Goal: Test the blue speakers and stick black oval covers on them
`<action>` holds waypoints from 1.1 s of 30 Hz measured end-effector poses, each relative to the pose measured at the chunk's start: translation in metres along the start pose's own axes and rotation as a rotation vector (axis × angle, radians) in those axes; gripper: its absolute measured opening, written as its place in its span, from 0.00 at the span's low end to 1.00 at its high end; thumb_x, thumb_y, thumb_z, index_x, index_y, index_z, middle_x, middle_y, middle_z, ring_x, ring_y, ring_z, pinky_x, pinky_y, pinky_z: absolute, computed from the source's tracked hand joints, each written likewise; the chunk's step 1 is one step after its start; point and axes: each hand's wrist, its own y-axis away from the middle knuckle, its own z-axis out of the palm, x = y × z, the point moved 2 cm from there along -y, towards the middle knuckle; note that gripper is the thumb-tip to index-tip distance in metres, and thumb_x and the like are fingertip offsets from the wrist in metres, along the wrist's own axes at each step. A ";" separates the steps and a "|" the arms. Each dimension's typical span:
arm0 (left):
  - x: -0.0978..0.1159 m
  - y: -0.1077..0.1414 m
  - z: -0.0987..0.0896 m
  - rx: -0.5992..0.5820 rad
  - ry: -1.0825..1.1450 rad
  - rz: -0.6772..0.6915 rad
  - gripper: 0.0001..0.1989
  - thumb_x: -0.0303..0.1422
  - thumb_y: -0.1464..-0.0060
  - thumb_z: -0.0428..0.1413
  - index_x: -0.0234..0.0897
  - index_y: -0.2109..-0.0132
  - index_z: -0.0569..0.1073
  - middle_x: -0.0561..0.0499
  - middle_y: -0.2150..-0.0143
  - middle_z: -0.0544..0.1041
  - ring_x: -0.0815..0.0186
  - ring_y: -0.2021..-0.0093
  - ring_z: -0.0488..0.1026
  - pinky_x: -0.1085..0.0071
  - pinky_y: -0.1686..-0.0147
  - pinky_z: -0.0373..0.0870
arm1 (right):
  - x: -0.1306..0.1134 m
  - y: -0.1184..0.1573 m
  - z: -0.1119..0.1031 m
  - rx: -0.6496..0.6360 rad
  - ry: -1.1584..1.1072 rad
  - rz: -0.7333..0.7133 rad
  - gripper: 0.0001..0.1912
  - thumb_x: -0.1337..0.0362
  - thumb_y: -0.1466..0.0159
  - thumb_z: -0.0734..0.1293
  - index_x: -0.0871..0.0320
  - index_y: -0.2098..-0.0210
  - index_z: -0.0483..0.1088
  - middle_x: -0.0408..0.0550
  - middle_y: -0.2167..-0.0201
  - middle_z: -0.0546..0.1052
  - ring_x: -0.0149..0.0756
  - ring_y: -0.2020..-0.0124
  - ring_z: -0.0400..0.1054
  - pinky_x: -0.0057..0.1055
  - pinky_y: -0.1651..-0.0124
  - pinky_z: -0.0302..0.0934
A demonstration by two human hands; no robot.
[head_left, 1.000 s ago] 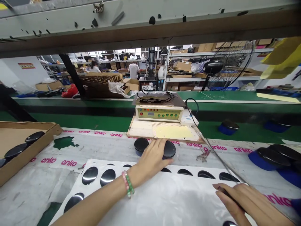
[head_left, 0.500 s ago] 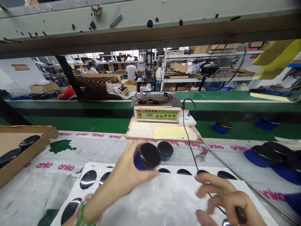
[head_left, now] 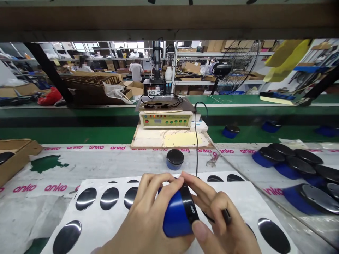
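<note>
My left hand (head_left: 148,215) is wrapped around a round blue device with a black rim (head_left: 176,215), held tilted on its side above the white sheet. The rim carries the word "OFF". My right hand (head_left: 225,218) presses its fingertips and thumb on that black rim. A thin black cable (head_left: 196,151) runs down to my right hand, and a dark end piece (head_left: 226,216) sticks out between its fingers. Below both hands lies the white sheet (head_left: 106,225) with glossy black discs (head_left: 109,198). Behind them, another blue device with a black top (head_left: 175,159) stands upright.
A control box (head_left: 165,120) with buttons sits on a board at the back. Several blue devices (head_left: 299,165) cluster at right; a few stand on the green surface behind. A cardboard box (head_left: 18,155) is at left. A shelf beam (head_left: 169,26) crosses overhead. Two people are far back.
My left hand has brought the blue device down and nearer, turned on its side. My right hand has moved in from the right and now touches its rim. The view has shifted.
</note>
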 end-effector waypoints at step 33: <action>0.016 0.002 0.010 0.187 -0.528 0.297 0.27 0.17 0.55 0.62 0.29 0.46 0.69 0.39 0.49 0.66 0.51 0.55 0.63 0.58 0.58 0.63 | 0.004 -0.012 0.009 0.031 -0.496 0.241 0.09 0.70 0.45 0.63 0.52 0.73 0.57 0.44 0.46 0.74 0.43 0.43 0.65 0.37 0.50 0.63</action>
